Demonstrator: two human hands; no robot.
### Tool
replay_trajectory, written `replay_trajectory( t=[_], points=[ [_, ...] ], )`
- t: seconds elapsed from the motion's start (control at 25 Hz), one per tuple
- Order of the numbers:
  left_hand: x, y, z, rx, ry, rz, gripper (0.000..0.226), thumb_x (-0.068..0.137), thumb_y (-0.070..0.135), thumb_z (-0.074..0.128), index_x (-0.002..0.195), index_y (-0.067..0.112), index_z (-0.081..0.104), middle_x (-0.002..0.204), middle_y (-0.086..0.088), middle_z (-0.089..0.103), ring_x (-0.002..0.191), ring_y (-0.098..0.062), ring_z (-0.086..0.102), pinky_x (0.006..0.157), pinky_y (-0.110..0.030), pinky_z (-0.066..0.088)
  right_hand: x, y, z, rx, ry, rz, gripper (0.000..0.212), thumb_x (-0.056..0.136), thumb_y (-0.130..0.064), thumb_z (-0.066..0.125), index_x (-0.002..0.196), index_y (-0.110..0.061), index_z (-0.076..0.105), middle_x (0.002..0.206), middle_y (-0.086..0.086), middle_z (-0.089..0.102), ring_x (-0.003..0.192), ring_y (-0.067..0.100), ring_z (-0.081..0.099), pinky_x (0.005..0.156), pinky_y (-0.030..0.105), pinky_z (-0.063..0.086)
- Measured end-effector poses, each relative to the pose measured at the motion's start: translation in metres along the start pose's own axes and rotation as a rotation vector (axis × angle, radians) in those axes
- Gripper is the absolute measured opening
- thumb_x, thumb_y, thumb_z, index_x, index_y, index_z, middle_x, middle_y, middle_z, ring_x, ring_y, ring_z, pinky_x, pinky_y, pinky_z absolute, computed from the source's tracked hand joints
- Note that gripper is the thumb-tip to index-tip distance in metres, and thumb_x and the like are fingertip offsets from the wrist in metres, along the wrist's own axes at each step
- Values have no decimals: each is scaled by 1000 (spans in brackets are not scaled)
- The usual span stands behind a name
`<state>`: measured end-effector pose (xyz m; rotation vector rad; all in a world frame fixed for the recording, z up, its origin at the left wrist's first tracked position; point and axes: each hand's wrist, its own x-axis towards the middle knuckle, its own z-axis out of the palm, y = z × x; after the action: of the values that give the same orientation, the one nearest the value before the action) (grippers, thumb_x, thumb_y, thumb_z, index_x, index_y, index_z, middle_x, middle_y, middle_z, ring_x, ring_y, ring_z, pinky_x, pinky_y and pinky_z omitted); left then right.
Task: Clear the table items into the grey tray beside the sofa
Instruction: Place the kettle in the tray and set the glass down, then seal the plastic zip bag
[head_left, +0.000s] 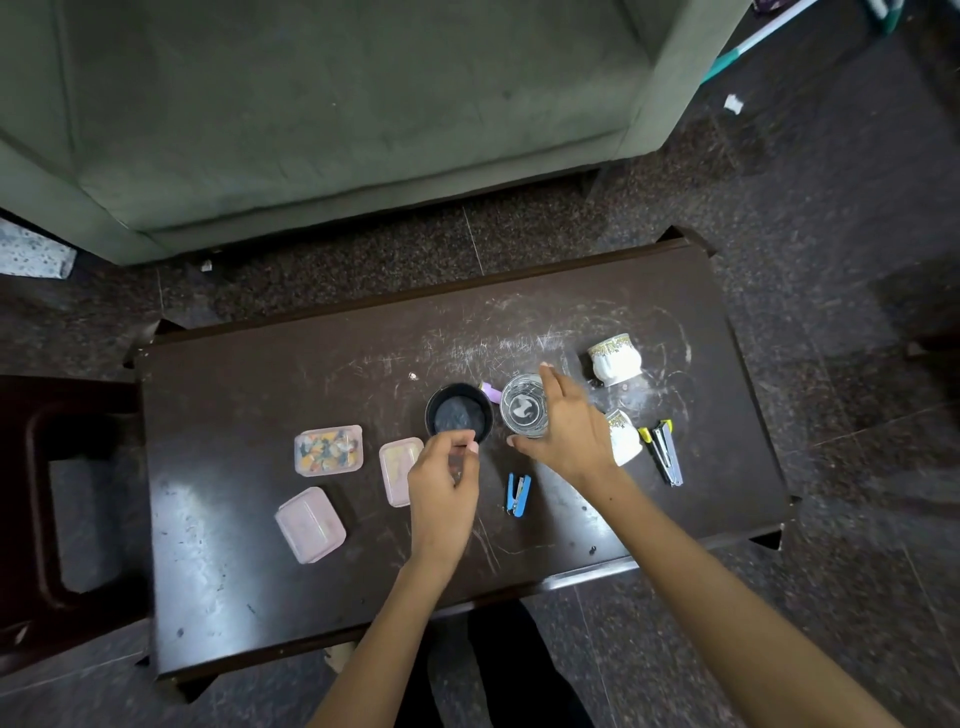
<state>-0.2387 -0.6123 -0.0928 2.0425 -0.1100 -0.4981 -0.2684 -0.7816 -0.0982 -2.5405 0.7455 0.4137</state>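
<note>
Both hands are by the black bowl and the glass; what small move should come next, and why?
Probably lift them off the table: the left hand pinches the black bowl at its near rim, and the right hand spreads around the clear glass. No grey tray is in view.
</note>
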Motion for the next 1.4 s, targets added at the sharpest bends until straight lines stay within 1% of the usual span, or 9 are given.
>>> replay_trajectory(
  t=[0.16,0.24,0.4,0.6,0.76,0.92,1.04,1.24,1.4],
  points=[
    [-1,5,-32,-33,46,26,15,91,15,58,101,21,67,93,13,68,90,0,62,73,-9,47,-28,-46,-17,70,183,-95,50,85,-27,62,129,-9,47,136,7,49,119,26,52,80,38,52],
    [-1,4,-59,-58,94,4,14,91,14,58,100,20,67,95,11,68,89,-2,63,74,-11,48,-39,-82,-17,136,192,-153,40,87,-23,59,124,-10,53,129,5,56,114,25,55,79,37,52],
    [4,-17,-138,-78,241,-8,12,90,12,59,98,15,68,97,7,70,87,-6,65,73,-9,47,-50,-172,8,181,124,-282,33,87,-19,57,119,-13,59,125,3,60,108,25,60,80,36,51],
    [12,-65,-272,-124,413,-93,13,91,14,58,100,13,68,95,0,71,87,-12,66,78,-24,51,-58,-305,56,193,56,-414,29,89,-19,54,116,-16,61,123,0,61,102,24,63,79,34,51],
    [20,-104,-392,-147,531,-118,11,91,17,58,98,18,67,90,5,70,81,-1,63,69,-4,43,-61,-427,99,206,49,-515,26,90,-22,55,114,-17,63,118,-2,64,97,22,65,75,34,52],
    [33,-141,-490,-172,626,-163,12,92,18,57,99,16,67,88,6,69,81,-7,63,67,-2,42,-52,-542,141,258,61,-573,25,92,-27,55,113,-18,64,112,-2,66,92,17,66,71,30,52],
    [42,-163,-538,-171,656,-184,12,92,18,56,97,16,67,89,5,69,84,-9,62,65,-3,42,-41,-611,168,306,83,-536,27,90,-34,58,109,-15,64,105,0,68,89,15,66,73,32,55],
    [52,-186,-557,-155,631,-224,13,92,19,56,99,14,66,94,4,70,84,-6,62,63,-1,40,-12,-659,204,321,-19,-216,37,81,-40,69,103,-11,62,89,4,73,86,23,67,75,32,53],
    [56,-194,-557,-145,594,-232,16,92,18,56,102,13,67,96,5,70,86,-6,62,65,-2,41,-1,-669,223,394,-71,-180,18,81,-20,68,76,-3,65,76,14,71,73,28,68,72,43,58]
  ],
)
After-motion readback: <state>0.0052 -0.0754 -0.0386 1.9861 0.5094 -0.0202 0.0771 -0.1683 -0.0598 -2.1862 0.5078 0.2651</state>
